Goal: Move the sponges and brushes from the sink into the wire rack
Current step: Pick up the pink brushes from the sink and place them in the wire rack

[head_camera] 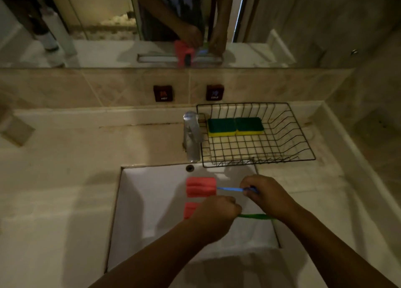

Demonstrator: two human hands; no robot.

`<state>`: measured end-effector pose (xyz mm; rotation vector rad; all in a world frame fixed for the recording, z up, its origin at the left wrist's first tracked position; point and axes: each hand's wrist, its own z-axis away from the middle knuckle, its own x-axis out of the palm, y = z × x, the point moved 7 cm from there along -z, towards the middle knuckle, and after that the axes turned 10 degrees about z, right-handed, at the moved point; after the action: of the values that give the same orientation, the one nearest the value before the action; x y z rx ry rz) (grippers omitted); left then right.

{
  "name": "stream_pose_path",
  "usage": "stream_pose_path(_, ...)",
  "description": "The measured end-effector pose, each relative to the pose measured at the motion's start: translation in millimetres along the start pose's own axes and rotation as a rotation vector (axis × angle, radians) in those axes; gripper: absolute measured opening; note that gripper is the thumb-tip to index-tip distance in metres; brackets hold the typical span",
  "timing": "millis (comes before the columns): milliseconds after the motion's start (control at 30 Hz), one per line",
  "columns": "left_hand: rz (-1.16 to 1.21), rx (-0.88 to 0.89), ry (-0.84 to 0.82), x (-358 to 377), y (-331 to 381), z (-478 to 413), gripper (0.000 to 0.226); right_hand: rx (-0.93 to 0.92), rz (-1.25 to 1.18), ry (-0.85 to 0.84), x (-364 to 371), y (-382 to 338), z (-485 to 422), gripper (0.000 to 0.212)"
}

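A dim bathroom with beige tiled walls and a mirror (108, 23) above a pale stone worktop (54, 179), into which a white rectangular sink (152, 201) is set. Both hands reach over the basin. The right hand (267, 195) has its grip closed round the blue handle of a brush (230, 189), whose pink foam head (201, 187) sticks out to the left of that grip, over the sink. The left hand (217, 214) is a fist, its grip shut on the second brush: a pink foam head (191, 210) shows just left of the knuckles, and a green handle (255, 216) runs out to the right, passing under the right wrist. Beyond both grips and a little to the right, a black wire rack (299, 140) sits on the worktop beside the chrome tap (192, 136). Two green-and-yellow sponges (235, 126) lie side by side, touching, at the rack's far left. Behind the tap, two dark wall buttons (163, 93) read hot and cold.
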<state>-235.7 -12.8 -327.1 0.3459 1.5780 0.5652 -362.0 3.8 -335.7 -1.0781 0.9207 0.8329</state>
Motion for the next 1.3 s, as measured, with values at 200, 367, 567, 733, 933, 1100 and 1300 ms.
stream_pose_path(200,-0.02,0.025,0.125,-22.1,6.9,-53.3,0.01,-0.031,-0.084,0.112,-62.9,41.9,-23.9,0.005)
stream_pose_path(367,-0.04,-0.098,0.156,-44.7,-4.0,-93.9,0.012,0.001,-0.124,0.102,-79.5,84.0,-57.7,0.009)
stream_pose_path(567,-0.074,-0.166,0.147,-52.5,-26.4,-148.1,0.012,-0.007,-0.149,0.018,-83.6,120.9,-102.5,0.01)
stream_pose_path(733,-0.118,-0.257,0.078,-47.9,-59.3,-178.9,0.017,-0.055,-0.076,-0.085,-79.7,135.6,-148.0,0.01)
stream_pose_path(933,-0.081,-0.292,0.036,-32.1,-92.7,-199.7,0.018,-0.088,-0.043,-0.134,-62.0,149.5,-178.3,0.009)
stream_pose_path(1100,0.053,-0.288,0.083,-19.4,-101.6,-210.4,0.019,-0.086,-0.009,-0.187,-38.2,154.7,-185.5,0.009)
stream_pose_path(1300,0.169,-0.311,0.04,-3.8,-113.5,-213.0,0.018,-0.063,0.014,-0.153,-26.9,156.0,-187.5,0.013)
